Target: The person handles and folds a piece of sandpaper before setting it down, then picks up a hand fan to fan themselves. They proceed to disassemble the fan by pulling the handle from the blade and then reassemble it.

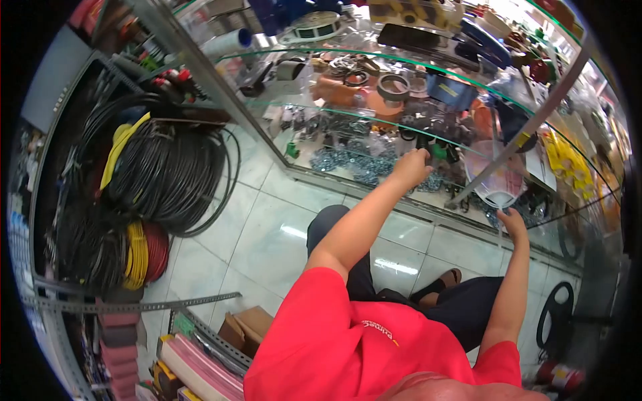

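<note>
My left hand reaches into the bottom level of a glass display case, its fingers curled closed beside small dark fittings. What it pinches, if anything, is too small to make out. Close below it lies a spread of small bluish metal pieces. Over at the right, my right hand grips the white edge of a clear plastic tub, which is tilted against the front of the case. A thin pale strip hangs down beside these fingers.
A slanting metal frame post stands between my hands. Glass shelves above carry tape rolls and packets. Coils of black cable rest on the tiled floor at left. A perforated metal bar and a cardboard box are near my left side.
</note>
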Demonstrator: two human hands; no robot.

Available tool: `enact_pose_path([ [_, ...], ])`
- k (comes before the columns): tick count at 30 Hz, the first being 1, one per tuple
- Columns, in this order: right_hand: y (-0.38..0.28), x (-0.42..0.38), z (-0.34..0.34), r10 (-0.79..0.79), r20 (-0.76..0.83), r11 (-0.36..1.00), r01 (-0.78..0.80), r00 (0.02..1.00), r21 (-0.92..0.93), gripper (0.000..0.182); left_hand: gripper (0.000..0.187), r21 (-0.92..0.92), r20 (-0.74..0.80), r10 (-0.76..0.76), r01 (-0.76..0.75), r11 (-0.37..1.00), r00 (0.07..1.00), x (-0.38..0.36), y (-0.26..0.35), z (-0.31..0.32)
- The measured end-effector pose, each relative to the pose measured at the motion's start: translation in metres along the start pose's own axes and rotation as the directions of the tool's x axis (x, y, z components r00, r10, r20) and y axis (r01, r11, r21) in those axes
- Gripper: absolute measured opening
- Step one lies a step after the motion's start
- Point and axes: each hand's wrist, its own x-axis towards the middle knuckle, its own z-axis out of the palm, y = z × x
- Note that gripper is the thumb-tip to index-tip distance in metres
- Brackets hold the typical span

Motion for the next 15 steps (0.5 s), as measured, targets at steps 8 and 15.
enact_pose_path([
  [8,0.017,0.007,0.001,0.134,0.106,0.954,-0.157,0.985,0.256,0.054,0.027,0.33,0.505,-0.402,0.26,0.908,0.764,-0.002,-0.128,-0.107],
  [15,0.0,0.008,0.001,0.117,0.125,0.99,-0.125,0.985,0.06,0.033,0.036,0.369,-0.073,-0.693,0.665,0.65,0.718,-0.07,-0.288,-0.134],
])
